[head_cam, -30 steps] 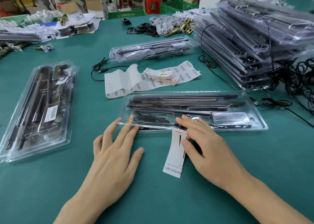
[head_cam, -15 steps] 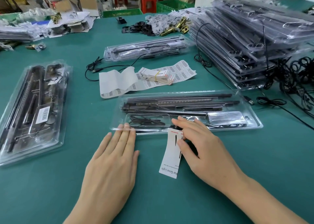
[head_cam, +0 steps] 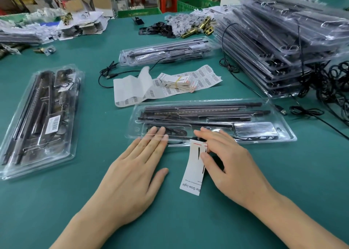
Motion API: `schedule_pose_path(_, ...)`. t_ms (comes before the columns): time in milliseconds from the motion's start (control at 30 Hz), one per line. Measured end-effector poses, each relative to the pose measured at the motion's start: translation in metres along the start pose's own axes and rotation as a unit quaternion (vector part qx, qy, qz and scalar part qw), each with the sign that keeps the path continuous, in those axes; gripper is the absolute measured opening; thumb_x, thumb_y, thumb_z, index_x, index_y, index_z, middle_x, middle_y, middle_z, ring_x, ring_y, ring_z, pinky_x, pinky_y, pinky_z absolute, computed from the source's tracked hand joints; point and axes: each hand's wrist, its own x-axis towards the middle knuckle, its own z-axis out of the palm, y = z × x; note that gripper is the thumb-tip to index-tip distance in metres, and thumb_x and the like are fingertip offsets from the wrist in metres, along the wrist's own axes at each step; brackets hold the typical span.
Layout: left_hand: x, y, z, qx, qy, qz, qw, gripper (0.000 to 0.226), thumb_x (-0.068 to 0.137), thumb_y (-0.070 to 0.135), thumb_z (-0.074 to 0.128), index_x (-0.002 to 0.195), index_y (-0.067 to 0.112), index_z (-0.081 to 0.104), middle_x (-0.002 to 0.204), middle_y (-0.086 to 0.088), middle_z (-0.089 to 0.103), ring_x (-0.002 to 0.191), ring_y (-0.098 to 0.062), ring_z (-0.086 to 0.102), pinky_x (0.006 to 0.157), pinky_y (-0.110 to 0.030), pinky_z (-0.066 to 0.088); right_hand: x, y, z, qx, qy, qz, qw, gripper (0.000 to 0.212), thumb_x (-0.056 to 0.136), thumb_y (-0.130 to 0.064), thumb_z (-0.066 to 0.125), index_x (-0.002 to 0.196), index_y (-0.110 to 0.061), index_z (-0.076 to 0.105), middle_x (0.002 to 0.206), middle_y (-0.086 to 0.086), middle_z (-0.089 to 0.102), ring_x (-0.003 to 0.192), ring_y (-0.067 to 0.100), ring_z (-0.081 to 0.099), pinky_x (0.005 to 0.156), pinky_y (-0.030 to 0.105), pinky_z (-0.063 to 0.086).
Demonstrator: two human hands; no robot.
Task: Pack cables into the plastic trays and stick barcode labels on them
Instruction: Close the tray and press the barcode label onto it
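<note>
Closing up a packed tray looks like the step in hand, seen from the head camera. The clear plastic tray (head_cam: 283, 133) lies crosswise on the green tabletop (head_cam: 75, 201), just beyond both hands, with dark rods and a coiled black cable (head_cam: 175, 131) inside. The left hand (head_cam: 132, 171) is flat, fingers straight and together, their tips pressing the tray's near rim down. The right hand (head_cam: 226, 163) reaches over the same rim a little to the right. Its thumb and curled fingers pinch the upper end of a white printed card (head_cam: 192, 173), whose lower end lies on the tabletop toward the person. Next, I judge, the card needs tucking in or setting aside. Then a sticker must be peeled from the barcode label sheet (head_cam: 205, 76), just behind the tray, and pressed on, as on the labelled tray (head_cam: 41, 120) at the left.
</note>
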Motion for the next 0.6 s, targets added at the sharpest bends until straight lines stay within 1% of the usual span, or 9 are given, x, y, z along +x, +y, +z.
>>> schedule_pose_path(67,0.003,-0.005,-0.002,-0.003,-0.001,0.011,1.0,0.068,0.106,0.053,0.023,0.164,0.019,0.01,0.172,0.007,0.003,0.158,-0.009,-0.004,0.126,-0.035,0.009,0.001,0.0,0.0,-0.006,0.002,0.0,1.0,0.027,0.101,-0.014,0.058,0.082,-0.028,0.044,0.145,-0.009,0.058,0.142,-0.001,0.041,0.125,0.03,0.022)
schedule_pose_path(267,0.003,-0.005,-0.003,-0.037,0.002,0.009,0.999,0.065,0.105,0.053,0.031,0.16,0.019,0.032,0.167,0.007,0.027,0.155,-0.007,0.02,0.124,-0.03,0.018,0.002,-0.001,-0.001,0.007,-0.009,0.017,1.0,0.03,0.102,-0.015,0.057,0.079,-0.029,0.043,0.146,-0.011,0.057,0.143,-0.004,0.038,0.125,0.031,0.022)
schedule_pose_path(333,0.003,-0.005,-0.002,-0.047,0.006,0.007,0.999,0.063,0.104,0.053,0.032,0.159,0.02,0.035,0.166,0.008,0.029,0.154,-0.006,0.022,0.123,-0.029,0.019,0.003,-0.006,-0.005,0.019,-0.019,0.038,0.999,0.026,0.102,-0.017,0.056,0.079,-0.024,0.049,0.147,-0.012,0.056,0.145,-0.006,0.034,0.124,0.031,0.023)
schedule_pose_path(400,0.004,-0.006,-0.001,-0.053,0.013,0.007,0.998,0.063,0.104,0.053,0.033,0.158,0.021,0.036,0.166,0.009,0.03,0.154,-0.005,0.022,0.123,-0.03,0.02,0.0,-0.015,-0.007,0.029,0.017,0.044,0.998,0.022,0.102,-0.017,0.058,0.08,-0.018,0.056,0.138,-0.012,0.061,0.143,-0.002,0.038,0.119,0.026,0.03)
schedule_pose_path(433,0.004,-0.006,-0.001,-0.056,0.017,0.008,0.998,0.063,0.104,0.053,0.033,0.158,0.021,0.037,0.165,0.009,0.031,0.154,-0.005,0.022,0.123,-0.03,0.02,-0.003,-0.023,-0.009,0.024,0.049,0.046,0.997,0.022,0.101,-0.019,0.058,0.079,-0.018,0.058,0.124,-0.014,0.066,0.133,0.0,0.048,0.11,0.022,0.038)
schedule_pose_path(467,0.004,-0.006,-0.001,-0.059,0.02,0.009,0.998,0.062,0.104,0.053,0.034,0.157,0.021,0.038,0.165,0.008,0.032,0.153,-0.005,0.023,0.123,-0.029,0.02,-0.007,-0.032,-0.008,0.023,0.07,0.06,0.995,0.023,0.1,-0.022,0.058,0.077,-0.02,0.057,0.103,-0.016,0.066,0.112,0.0,0.057,0.094,0.018,0.044)
schedule_pose_path(533,0.005,-0.007,0.0,-0.069,0.023,0.01,0.997,0.062,0.104,0.053,0.034,0.156,0.021,0.039,0.165,0.009,0.032,0.153,-0.005,0.024,0.123,-0.029,0.019,-0.012,-0.05,-0.002,0.091,0.034,0.166,0.981,0.032,0.097,-0.031,0.056,0.069,-0.017,0.051,0.068,-0.006,0.057,0.065,0.004,0.049,0.059,0.022,0.039)
schedule_pose_path(567,0.005,-0.007,0.001,-0.076,0.023,0.011,0.997,0.062,0.104,0.053,0.033,0.157,0.021,0.039,0.165,0.009,0.031,0.153,-0.005,0.023,0.123,-0.029,0.019,-0.011,-0.058,0.002,0.165,-0.016,0.245,0.955,0.033,0.097,-0.033,0.055,0.073,-0.011,0.051,0.06,0.0,0.055,0.053,0.009,0.043,0.051,0.027,0.034)
schedule_pose_path(600,0.005,-0.008,0.001,-0.081,0.024,0.012,0.996,0.061,0.104,0.052,0.031,0.157,0.021,0.039,0.166,0.008,0.03,0.154,-0.005,0.023,0.123,-0.028,0.019,-0.009,-0.062,0.006,0.24,-0.062,0.327,0.912,0.03,0.096,-0.031,0.055,0.078,-0.007,0.053,0.055,0.001,0.054,0.048,0.014,0.04,0.046,0.03,0.031)
